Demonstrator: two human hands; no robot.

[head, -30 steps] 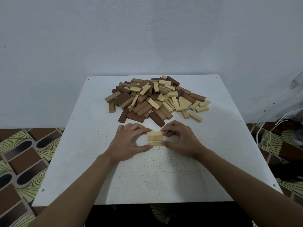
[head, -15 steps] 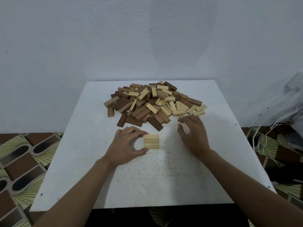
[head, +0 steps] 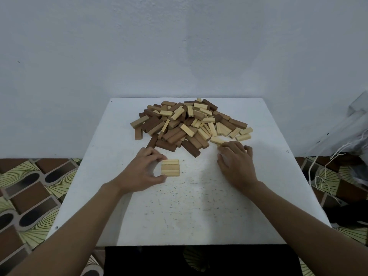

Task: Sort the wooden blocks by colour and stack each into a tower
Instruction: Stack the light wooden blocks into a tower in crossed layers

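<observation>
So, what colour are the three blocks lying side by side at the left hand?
The three blocks are light, pale-yellow wood; the head view shows it.

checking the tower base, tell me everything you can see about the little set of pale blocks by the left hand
The set of pale blocks is three light, bare-wood bars lying flat, side by side with long edges touching, forming a neat near-square that looks one layer high. It sits on the white table, nearer the person than the mixed pile and apart from it. The left hand holds its left end, fingertips at the far corner, thumb at the near corner.
</observation>
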